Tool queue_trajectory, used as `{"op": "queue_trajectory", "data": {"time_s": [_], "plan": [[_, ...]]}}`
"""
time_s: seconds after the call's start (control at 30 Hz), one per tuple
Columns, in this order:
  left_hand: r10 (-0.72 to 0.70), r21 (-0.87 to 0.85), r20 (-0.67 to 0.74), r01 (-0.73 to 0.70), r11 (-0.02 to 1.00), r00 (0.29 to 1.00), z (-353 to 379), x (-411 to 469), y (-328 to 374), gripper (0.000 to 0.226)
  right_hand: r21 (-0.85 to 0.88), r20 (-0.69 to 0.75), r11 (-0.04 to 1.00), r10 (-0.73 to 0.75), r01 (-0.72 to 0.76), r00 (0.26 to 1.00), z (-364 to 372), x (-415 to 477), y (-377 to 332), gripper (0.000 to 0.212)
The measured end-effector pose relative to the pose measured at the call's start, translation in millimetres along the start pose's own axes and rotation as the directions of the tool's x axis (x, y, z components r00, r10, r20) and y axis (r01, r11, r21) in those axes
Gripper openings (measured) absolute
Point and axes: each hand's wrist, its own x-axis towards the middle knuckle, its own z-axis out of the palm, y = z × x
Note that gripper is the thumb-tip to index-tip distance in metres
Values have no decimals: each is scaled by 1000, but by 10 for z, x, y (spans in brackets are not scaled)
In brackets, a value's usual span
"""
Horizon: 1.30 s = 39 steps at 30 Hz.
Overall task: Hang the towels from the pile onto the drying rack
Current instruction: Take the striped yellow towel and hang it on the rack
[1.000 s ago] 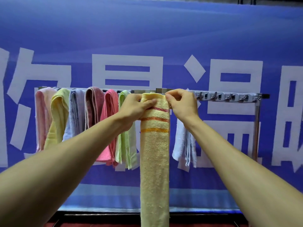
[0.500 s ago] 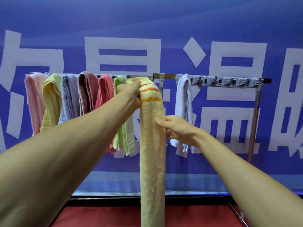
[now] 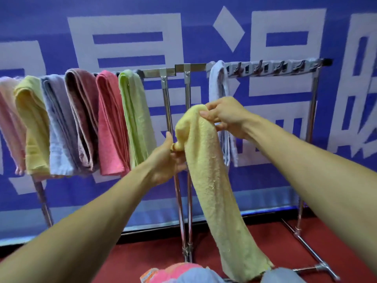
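Note:
A long pale yellow towel [image 3: 212, 180] hangs folded in front of the metal drying rack [image 3: 183, 68], off the bar. My right hand [image 3: 224, 117] pinches its top fold. My left hand [image 3: 167, 158] grips its left edge lower down, where orange stripes show. Several towels hang on the bar's left half: pink [image 3: 8, 119], yellow [image 3: 32, 123], lilac [image 3: 57, 123], mauve [image 3: 81, 115], coral [image 3: 110, 123] and green [image 3: 136, 119]. A white towel [image 3: 218, 82] hangs right of centre. The pile [image 3: 179, 272] of pink and blue towels lies at the bottom edge.
A blue banner with large white characters [image 3: 126, 48] stands right behind the rack. The rack's centre posts [image 3: 187, 201] and right foot bar [image 3: 306, 246] stand on red carpet [image 3: 265, 242]. A row of clips [image 3: 275, 68] lines the bar's right end.
The yellow towel came off the bar and is now held lower and nearer to me. My right hand went from the bar down, then up to the top fold; my left dropped to the side.

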Motion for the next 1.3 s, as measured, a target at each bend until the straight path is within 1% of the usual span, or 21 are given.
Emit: {"op": "queue_trajectory", "data": {"time_s": [0.1,0.17,0.23,0.27,0.3,0.4,0.5,0.57,0.63,0.7,0.77,0.8,0.83,0.9,0.93,0.97,1.03,1.07,1.17,1.23,1.3], "plan": [[-46,63,107,40,997,993,195,-51,-239,76,116,-217,992,63,-39,974,-115,87,-26,3],[-20,35,195,14,999,981,307,-115,-316,68,175,-318,980,143,-90,937,-222,149,10,20],[-4,84,265,-19,996,964,394,-174,-376,39,234,-347,964,205,-128,915,-315,169,31,24],[2,118,286,-38,992,958,429,-186,-413,24,267,-348,954,228,-137,909,-352,161,37,21],[22,156,288,-69,985,957,465,-205,-437,16,303,-349,942,252,-146,903,-396,166,52,16],[108,199,243,-158,967,964,524,-160,-427,28,398,-367,904,312,-155,876,-540,119,88,16],[148,148,237,-186,971,960,557,-107,-318,29,435,-366,884,349,-173,863,-658,122,189,17],[154,121,258,-190,974,954,654,-111,-234,29,381,-334,895,366,-231,869,-723,121,270,19],[191,145,234,-228,963,953,776,-86,-157,29,262,-293,913,385,-313,875,-767,89,346,9],[229,202,203,-269,942,952,915,-42,-38,26,56,-305,917,392,-394,868,-790,59,418,21],[243,286,198,-293,912,950,1034,27,109,25,-273,-369,857,327,-437,870,-829,49,494,17],[237,332,206,-296,896,949,1089,68,187,26,-363,-383,832,277,-420,881,-851,39,508,11],[229,374,219,-298,878,948,1141,108,254,27,-356,-377,855,239,-378,895,-880,48,526,10],[222,441,266,-323,838,938,1249,166,358,28,-128,-317,951,229,-281,920,-927,47,545,16],[222,461,289,-339,820,931,1300,187,402,29,-1,-254,969,240,-248,937,-939,31,544,17],[221,477,308,-351,806,926,1355,199,447,31,118,-175,966,250,-232,952,-957,34,569,17],[212,520,321,-358,776,923,1430,228,538,35,343,12,909,249,-238,968,-984,22,622,11],[210,541,321,-360,760,924,1448,243,583,37,415,102,872,236,-257,966,-996,5,629,17],[203,547,320,-355,758,926,1471,267,706,40,464,282,838,166,-286,945,-1042,-21,627,48],[185,543,326,-344,766,927,1496,265,773,40,482,343,835,99,-265,934,-1073,-44,594,52],[183,540,324,-340,770,928,1507,289,826,38,539,345,804,61,-251,937,-1122,-45,545,49]]}}
